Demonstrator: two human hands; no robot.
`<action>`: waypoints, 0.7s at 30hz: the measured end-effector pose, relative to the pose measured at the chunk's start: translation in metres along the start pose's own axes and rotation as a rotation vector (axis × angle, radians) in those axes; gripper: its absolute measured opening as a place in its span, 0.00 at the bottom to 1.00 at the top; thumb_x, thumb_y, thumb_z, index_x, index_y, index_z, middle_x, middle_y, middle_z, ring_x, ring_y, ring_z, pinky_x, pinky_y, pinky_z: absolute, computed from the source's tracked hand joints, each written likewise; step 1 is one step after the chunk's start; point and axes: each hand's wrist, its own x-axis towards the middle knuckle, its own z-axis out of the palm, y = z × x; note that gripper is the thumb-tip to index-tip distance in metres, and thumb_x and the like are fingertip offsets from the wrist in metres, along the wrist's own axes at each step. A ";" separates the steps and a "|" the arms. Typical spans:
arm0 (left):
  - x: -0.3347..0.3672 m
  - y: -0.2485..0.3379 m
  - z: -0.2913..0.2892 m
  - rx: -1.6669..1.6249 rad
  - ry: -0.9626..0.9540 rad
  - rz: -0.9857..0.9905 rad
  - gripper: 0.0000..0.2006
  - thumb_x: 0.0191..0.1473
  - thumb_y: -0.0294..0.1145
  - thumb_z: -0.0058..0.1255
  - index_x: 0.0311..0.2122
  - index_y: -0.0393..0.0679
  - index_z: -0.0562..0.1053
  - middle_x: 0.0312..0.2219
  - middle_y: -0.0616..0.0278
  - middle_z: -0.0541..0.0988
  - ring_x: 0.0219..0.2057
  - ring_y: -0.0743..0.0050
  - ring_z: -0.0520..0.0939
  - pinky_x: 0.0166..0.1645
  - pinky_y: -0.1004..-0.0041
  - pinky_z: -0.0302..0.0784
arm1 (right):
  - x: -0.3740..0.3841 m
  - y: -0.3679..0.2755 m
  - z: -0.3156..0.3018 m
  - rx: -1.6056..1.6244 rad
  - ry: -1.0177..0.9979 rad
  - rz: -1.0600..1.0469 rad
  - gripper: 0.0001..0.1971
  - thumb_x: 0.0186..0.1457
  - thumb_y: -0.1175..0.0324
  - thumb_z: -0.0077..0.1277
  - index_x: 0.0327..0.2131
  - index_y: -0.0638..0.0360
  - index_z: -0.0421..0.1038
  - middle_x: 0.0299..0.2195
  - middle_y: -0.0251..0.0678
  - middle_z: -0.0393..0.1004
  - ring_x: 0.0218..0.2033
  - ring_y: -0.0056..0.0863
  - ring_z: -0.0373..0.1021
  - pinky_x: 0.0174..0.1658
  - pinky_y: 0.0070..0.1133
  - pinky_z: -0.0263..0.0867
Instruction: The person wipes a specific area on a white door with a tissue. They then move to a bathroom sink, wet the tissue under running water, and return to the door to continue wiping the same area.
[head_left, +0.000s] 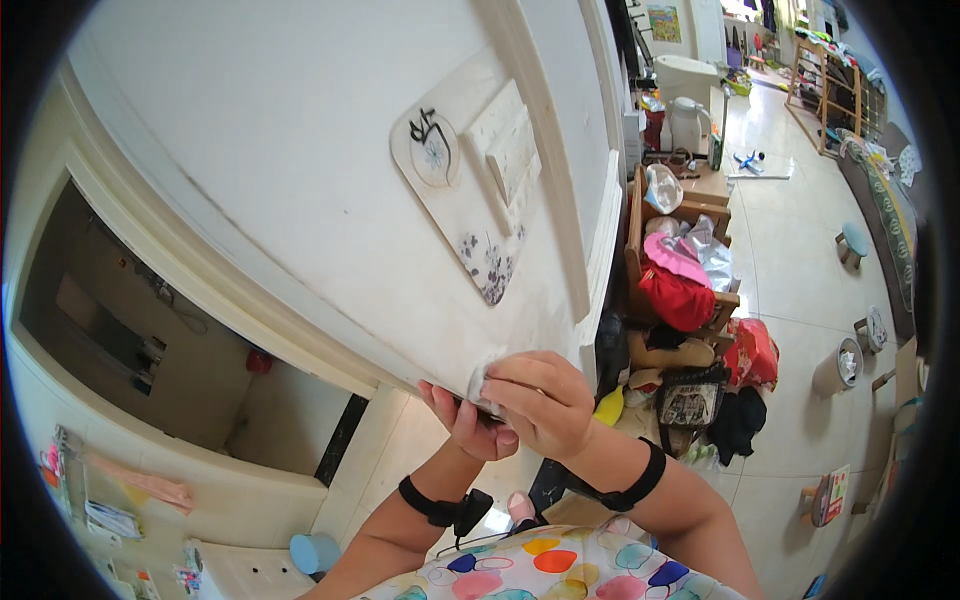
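Observation:
Both hands are together low in front of the white wall. My right hand (pixel 545 400) is closed, its fingertips pinching a small whitish, crumpled-looking piece (pixel 478 382), whose kind I cannot make out. Just below and left of it, my left hand (pixel 468 425) curls with its palm up. A dark edge shows between the two hands, but what it belongs to is hidden. Above them on the wall is a switch surround (pixel 428 165) with rounded corners and dark floral prints. A white switch panel (pixel 505 145) stands out from it.
To the left, a doorway (pixel 75 230) opens on a dim room. A wooden rack (pixel 715 210) piled with bags and cloth stands on the right. Farther right are a waste bin (pixel 830 378), small stools (pixel 852 240) and a sofa (pixel 880 200). A light blue bucket (pixel 315 552) is at lower left.

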 end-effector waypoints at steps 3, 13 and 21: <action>-0.005 0.002 -0.003 0.057 -0.050 -0.004 0.30 0.60 0.50 0.28 0.58 0.35 0.55 0.61 0.37 0.49 0.63 0.35 0.47 0.63 0.41 0.39 | 0.043 -0.003 0.008 -0.003 0.065 -0.053 0.12 0.40 0.82 0.55 0.32 0.58 0.76 0.31 0.37 0.75 0.28 0.29 0.72 0.29 0.20 0.67; -0.045 -0.008 -0.019 0.055 -0.327 -0.129 0.33 0.58 0.55 0.33 0.61 0.41 0.53 0.62 0.43 0.49 0.64 0.38 0.45 0.64 0.44 0.39 | 0.086 -0.031 0.016 0.016 0.087 -0.008 0.11 0.43 0.83 0.53 0.32 0.58 0.75 0.32 0.36 0.74 0.29 0.28 0.72 0.30 0.20 0.67; -0.016 0.000 -0.005 -0.018 -0.077 -0.076 0.32 0.57 0.53 0.36 0.60 0.40 0.56 0.62 0.44 0.51 0.64 0.40 0.48 0.62 0.45 0.43 | 0.114 -0.022 0.015 0.027 0.060 -0.008 0.09 0.46 0.85 0.51 0.30 0.62 0.74 0.28 0.39 0.74 0.27 0.28 0.72 0.30 0.19 0.67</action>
